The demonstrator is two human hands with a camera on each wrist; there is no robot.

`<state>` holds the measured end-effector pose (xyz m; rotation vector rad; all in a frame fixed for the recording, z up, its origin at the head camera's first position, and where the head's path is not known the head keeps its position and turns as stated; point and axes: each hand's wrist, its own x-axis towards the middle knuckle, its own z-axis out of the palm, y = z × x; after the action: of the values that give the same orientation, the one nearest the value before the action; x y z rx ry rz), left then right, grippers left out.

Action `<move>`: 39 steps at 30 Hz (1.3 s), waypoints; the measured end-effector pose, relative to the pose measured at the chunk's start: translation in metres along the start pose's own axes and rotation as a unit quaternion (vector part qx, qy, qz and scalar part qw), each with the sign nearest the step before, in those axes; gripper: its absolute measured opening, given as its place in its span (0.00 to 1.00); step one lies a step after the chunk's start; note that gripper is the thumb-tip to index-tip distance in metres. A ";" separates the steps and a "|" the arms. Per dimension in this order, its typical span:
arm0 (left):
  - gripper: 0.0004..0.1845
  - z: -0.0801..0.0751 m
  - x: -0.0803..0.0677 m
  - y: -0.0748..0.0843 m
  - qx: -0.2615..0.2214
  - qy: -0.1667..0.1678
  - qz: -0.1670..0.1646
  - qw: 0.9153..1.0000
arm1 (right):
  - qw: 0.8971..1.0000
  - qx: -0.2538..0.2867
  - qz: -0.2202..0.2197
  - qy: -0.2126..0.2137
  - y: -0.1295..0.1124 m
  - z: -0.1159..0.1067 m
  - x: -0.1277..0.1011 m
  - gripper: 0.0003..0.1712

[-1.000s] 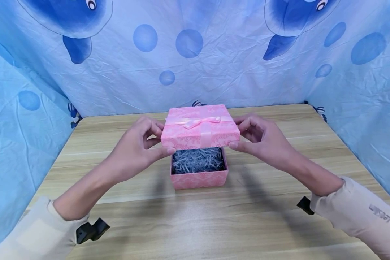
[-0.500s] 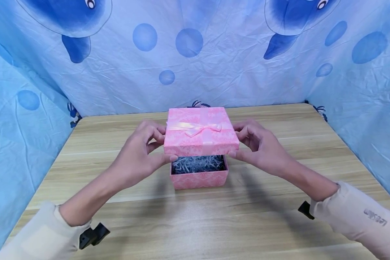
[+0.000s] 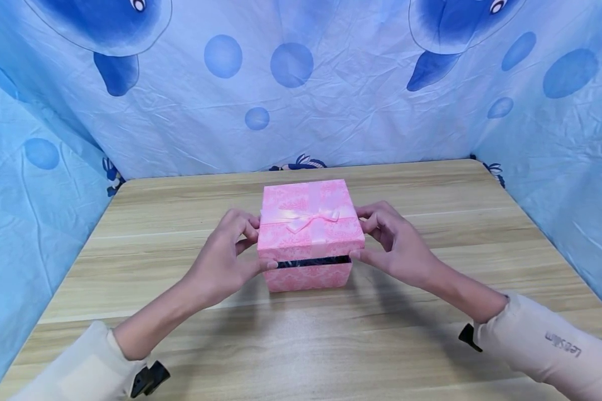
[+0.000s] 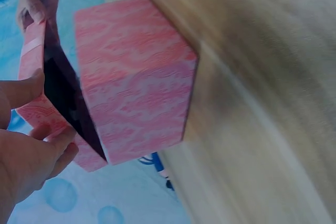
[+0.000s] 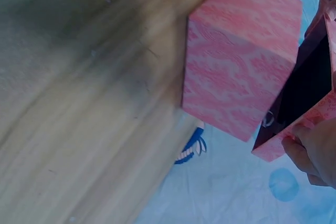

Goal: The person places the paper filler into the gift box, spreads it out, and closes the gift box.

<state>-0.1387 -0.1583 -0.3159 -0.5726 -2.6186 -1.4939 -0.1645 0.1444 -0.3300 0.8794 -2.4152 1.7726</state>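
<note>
A light wooden bench (image 3: 301, 345) with visible grain fills the foreground; a creased blue cloth backdrop (image 3: 331, 117) printed with dark blue bubbles and cartoon whales hangs behind and at both sides; the light is even.

Matt patterned-paper lid (image 3: 311, 220) with glossy satin ribbon (image 3: 311, 216); matt grained wood table (image 3: 301, 345); creased cloth backdrop (image 3: 331, 111).

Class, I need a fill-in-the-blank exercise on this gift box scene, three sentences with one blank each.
1. Both hands, left hand and right hand, hold the pink ____ above the box.
2. The lid bears a ribbon tied in a ____.
3. The box stands on a ____ table.

Missing words: lid; bow; wooden
</note>
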 end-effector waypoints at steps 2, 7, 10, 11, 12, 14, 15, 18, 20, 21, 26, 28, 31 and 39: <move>0.23 0.002 -0.002 -0.002 0.005 0.002 0.000 1.000 | 1.000 0.001 -0.001 0.004 0.004 0.002 -0.002 0.19; 0.23 0.008 -0.005 -0.008 0.011 0.007 0.005 1.000 | 1.000 -0.003 0.006 0.011 0.012 0.008 -0.007 0.19; 0.24 0.011 -0.006 -0.011 0.027 0.009 0.012 1.000 | 1.000 0.000 0.010 0.013 0.017 0.011 -0.010 0.19; 0.24 0.012 -0.006 -0.013 0.031 0.011 0.017 0.999 | 1.000 0.002 0.008 0.013 0.019 0.012 -0.010 0.20; 0.24 0.013 -0.006 -0.014 0.034 0.013 0.021 0.999 | 1.000 0.004 0.007 0.014 0.020 0.012 -0.011 0.20; 0.25 0.014 -0.007 -0.016 0.036 0.017 0.027 0.999 | 1.000 0.008 0.003 0.015 0.023 0.014 -0.011 0.20; 0.25 0.014 -0.008 -0.018 0.035 0.018 0.028 0.999 | 1.000 0.009 0.001 0.014 0.024 0.014 -0.011 0.20; 0.25 0.015 -0.010 -0.021 0.039 0.022 0.030 0.999 | 1.000 0.012 0.005 0.009 0.028 0.017 -0.011 0.20; 0.25 0.015 -0.010 -0.022 0.039 0.024 0.031 0.998 | 1.000 0.012 0.008 0.006 0.030 0.019 -0.010 0.19; 0.26 0.015 -0.010 -0.022 0.042 0.025 0.032 0.998 | 1.000 0.012 0.010 0.004 0.031 0.019 -0.010 0.19; 0.25 0.014 -0.008 -0.022 0.044 0.025 0.031 0.998 | 1.000 0.013 0.006 0.006 0.030 0.018 -0.008 0.19; 0.25 0.013 -0.007 -0.023 0.041 0.024 0.022 0.999 | 1.000 0.014 0.002 0.006 0.028 0.018 -0.006 0.19; 0.24 0.013 -0.008 -0.028 0.027 0.022 0.006 0.999 | 1.000 0.011 0.003 0.003 0.024 0.018 -0.003 0.19; 0.22 0.018 -0.010 -0.040 0.003 0.019 -0.008 1.000 | 1.000 0.002 0.012 0.001 0.023 0.020 -0.002 0.20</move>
<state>-0.1413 -0.1648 -0.3604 -0.5180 -2.6045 -1.4852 -0.1674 0.1322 -0.3579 0.8521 -2.4326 1.7846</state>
